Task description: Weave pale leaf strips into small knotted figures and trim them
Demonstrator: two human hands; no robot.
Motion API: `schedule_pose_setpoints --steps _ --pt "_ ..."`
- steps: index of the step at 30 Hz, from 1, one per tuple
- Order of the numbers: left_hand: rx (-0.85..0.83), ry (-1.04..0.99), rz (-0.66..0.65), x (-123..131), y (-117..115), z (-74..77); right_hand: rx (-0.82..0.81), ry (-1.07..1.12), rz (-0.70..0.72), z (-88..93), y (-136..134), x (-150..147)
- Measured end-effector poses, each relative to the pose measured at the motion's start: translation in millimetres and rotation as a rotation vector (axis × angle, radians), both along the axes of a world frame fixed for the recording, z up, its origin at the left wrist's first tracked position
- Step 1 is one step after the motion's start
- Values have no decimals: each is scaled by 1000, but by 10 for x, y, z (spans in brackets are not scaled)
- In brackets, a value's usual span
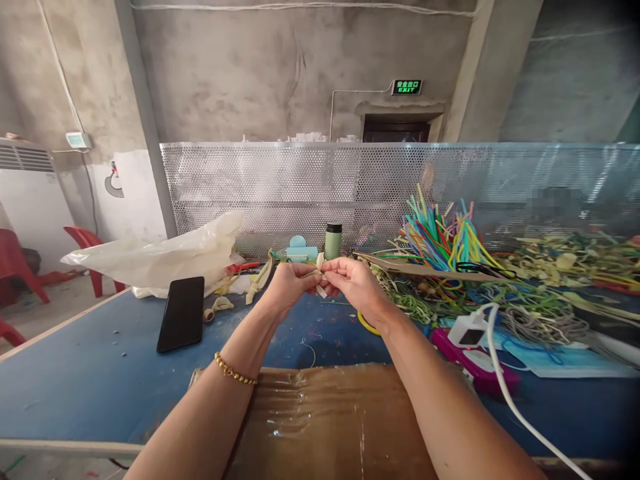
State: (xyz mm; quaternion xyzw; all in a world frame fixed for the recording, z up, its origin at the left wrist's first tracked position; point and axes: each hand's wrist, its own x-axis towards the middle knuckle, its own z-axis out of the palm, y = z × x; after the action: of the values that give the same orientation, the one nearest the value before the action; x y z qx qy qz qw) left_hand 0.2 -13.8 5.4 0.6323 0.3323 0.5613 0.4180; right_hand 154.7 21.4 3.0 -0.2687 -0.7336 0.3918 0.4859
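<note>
My left hand [286,288] and my right hand [359,285] meet above the blue table, fingertips pinched together. Between them is a small pale cream strip [321,262], folded or knotted; one end sticks up and another hangs below. It looks like dried husk or ribbon, but I cannot tell which. Both hands are closed on it, and the fingers hide part of it. Just behind stands a green bottle [333,241] with a black lid. Under my forearms lies a flattened brown cardboard piece [325,420] with clear tape.
On the left lie a black phone [181,315] and a whitish plastic bag [165,257]. To the right are colourful stems [445,233], green strands [417,307], a magenta power strip [475,363] with a white charger [467,331], and a blue mask [560,357]. A perforated metal screen [280,193] runs behind.
</note>
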Motion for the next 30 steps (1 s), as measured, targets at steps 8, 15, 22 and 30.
schedule_pose_setpoints --steps 8,15,22,30 --pt "-55 -92 23 -26 22 0 227 -221 -239 6 3 49" --pt "-85 -126 -15 2 -6 19 314 -293 -310 55 -50 70" --pt "-114 -157 -31 -1 -10 23 364 -333 -321 118 -93 112" --pt "-95 -216 -33 -17 12 12 328 -265 -379 93 -76 64"
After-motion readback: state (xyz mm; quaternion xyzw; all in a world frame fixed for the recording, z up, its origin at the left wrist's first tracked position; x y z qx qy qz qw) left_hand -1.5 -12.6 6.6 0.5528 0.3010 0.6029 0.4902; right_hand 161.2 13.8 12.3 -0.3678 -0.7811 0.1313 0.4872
